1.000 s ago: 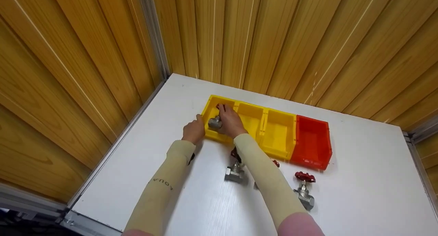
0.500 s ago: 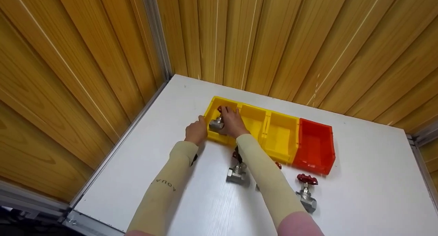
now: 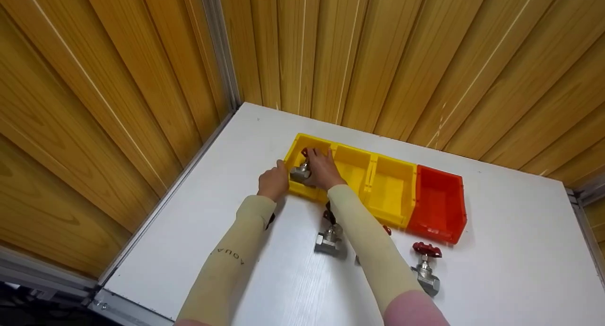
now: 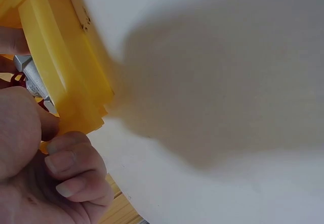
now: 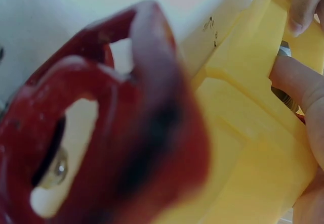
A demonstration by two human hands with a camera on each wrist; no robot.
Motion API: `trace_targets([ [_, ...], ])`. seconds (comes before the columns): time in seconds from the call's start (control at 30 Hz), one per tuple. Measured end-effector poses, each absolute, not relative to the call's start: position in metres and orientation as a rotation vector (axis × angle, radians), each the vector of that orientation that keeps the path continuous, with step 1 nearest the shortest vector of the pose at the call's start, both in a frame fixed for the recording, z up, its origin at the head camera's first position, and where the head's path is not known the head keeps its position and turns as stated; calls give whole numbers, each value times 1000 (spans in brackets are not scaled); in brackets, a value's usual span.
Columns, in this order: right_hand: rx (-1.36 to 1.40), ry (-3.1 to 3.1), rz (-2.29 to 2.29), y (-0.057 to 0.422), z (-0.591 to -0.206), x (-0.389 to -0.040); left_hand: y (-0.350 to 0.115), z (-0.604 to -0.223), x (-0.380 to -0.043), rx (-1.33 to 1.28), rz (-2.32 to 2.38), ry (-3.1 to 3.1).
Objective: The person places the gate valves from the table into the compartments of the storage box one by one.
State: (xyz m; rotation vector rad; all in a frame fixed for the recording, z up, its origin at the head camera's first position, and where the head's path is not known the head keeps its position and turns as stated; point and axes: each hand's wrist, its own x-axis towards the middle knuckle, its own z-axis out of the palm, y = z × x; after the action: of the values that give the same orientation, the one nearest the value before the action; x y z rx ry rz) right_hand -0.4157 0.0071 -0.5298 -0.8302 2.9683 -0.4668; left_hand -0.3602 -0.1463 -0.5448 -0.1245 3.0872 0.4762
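My left hand (image 3: 274, 182) pinches the left side wall of the leftmost yellow bin (image 3: 302, 191). In the left wrist view its fingers (image 4: 76, 166) curl against the bin's outside. Inside that bin, my right hand (image 3: 325, 169) holds a metal valve (image 3: 300, 172) with a red handwheel (image 3: 305, 152). Its steel body faces the bin's front, and the fingers cover part of the valve. A second valve (image 3: 328, 241) stands on the table below the right wrist. Its red handwheel (image 5: 116, 97) looms large and blurred in the right wrist view.
Two more yellow bins (image 3: 392, 186) and a red bin (image 3: 437, 198) continue the row rightward. The right forearm mostly hides another valve (image 3: 387, 230). A further valve (image 3: 427, 269) lies right of that arm on the white table (image 3: 510, 260). Wood-look walls (image 3: 378, 56) stand behind.
The head view has shifted slightly. One finger of my right hand has spread away from the others. The valve and the left hand keep nearly the same place against the bin.
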Motion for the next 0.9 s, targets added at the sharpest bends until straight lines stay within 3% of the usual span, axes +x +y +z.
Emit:
trace_targets([
  [0.9,-799,2948,-455,5,-534,-420,-146,-546,-361,-133,477,3102],
])
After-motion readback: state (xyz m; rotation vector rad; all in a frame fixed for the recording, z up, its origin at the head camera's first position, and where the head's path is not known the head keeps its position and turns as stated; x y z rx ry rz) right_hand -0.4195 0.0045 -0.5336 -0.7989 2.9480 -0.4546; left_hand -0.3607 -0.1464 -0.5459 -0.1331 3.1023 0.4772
